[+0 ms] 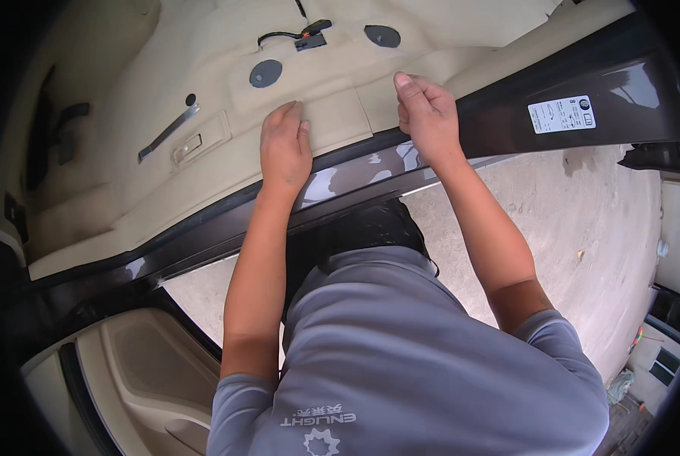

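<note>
My left hand [285, 144] rests on the beige floor trim [336, 114] along the car's door opening, fingers bent and close to its surface, thumb slightly apart. My right hand [427, 118] is closed beside the black rubber seal [378, 138] at the sill's inner edge, thumb on top; whatever its fingers hold is hidden. The dark painted sill [332, 185] runs below both hands, with a white label [560, 114] on its right part.
Beige carpet [203, 30] carries two round grey pieces [265, 73], a black connector with cable [309, 38] and a metal bracket [169, 131]. A door panel [142, 365] is at lower left. Concrete ground [568, 251] lies outside the car, below the sill.
</note>
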Demonstrator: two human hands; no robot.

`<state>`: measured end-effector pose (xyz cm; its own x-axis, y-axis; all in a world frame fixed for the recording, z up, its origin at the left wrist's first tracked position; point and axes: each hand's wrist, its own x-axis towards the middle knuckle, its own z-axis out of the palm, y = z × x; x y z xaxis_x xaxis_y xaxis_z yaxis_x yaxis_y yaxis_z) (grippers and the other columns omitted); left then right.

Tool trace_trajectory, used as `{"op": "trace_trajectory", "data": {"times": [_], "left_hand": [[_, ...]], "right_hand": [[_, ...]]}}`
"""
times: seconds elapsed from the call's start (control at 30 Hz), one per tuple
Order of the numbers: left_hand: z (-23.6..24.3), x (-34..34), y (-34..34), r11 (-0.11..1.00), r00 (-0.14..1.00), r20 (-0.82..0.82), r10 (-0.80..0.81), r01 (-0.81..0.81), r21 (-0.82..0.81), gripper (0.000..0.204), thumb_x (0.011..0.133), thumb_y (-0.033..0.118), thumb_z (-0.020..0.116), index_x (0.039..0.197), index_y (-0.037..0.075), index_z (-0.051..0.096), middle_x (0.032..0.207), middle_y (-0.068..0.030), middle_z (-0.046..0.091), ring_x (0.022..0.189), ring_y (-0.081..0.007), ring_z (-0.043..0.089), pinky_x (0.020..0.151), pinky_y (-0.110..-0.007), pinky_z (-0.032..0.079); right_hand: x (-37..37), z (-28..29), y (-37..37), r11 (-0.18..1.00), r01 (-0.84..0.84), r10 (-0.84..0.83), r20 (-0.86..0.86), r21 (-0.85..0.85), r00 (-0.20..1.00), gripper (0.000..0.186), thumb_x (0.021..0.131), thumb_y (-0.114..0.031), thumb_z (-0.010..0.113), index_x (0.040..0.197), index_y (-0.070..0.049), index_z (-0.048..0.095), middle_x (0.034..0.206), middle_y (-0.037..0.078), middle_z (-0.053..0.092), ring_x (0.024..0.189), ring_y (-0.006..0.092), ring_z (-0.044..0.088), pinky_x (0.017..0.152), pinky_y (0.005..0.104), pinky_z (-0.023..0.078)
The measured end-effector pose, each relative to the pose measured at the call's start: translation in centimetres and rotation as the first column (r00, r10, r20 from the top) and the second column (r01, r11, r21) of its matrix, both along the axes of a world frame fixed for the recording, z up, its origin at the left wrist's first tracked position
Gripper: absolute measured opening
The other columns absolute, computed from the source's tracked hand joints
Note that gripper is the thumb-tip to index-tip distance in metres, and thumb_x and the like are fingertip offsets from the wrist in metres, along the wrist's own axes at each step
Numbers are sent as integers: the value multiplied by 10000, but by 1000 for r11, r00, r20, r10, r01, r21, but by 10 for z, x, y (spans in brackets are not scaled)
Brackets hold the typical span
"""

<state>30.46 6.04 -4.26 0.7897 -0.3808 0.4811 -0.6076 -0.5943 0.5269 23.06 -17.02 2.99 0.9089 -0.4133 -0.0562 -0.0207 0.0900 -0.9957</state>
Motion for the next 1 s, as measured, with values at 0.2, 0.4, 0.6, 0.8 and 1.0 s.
{"op": "trace_trajectory", "data": {"times": [0.2,0.4,0.6,0.8,1.0], "left_hand": [[7,-1,59,974,980,-11,198,-195,115,370,945,209,699,1207,-52,685,1293,-236,648,1236,-427,573,1075,-491,457],[-13,-16,155,903,909,153,387,-407,138,345,955,169,667,1222,-47,696,1310,-222,666,1272,-429,589,1102,-507,460],[-29,-27,165,897,886,217,409,-434,84,320,920,134,675,1196,-17,734,1314,-208,692,1278,-407,624,1112,-537,456],[-31,-34,172,882,873,185,452,-468,52,305,894,137,694,1153,-16,749,1297,-180,708,1289,-383,624,1107,-529,469],[-26,-41,221,887,877,153,456,-462,4,266,858,54,692,1105,-24,752,1226,-187,735,1212,-397,669,1059,-520,503]], "right_hand": [[21,47,15,996,-67,58,145,55,988,415,1053,-322,644,729,-93,524,644,-71,414,536,32,364,466,237,274],[60,88,103,954,-284,238,345,90,908,442,1071,-328,611,722,-79,504,661,-64,394,548,40,311,465,242,234],[110,-66,141,796,-343,420,48,-498,906,538,1076,-386,602,686,-38,474,626,-46,369,572,100,296,497,315,286],[130,56,234,829,-538,558,187,-152,808,555,1071,-351,625,666,-18,446,622,-33,333,617,82,305,523,293,294],[138,-45,268,638,-583,686,28,-504,727,474,1049,-266,643,689,22,534,588,73,421,571,153,366,519,340,357]]}}
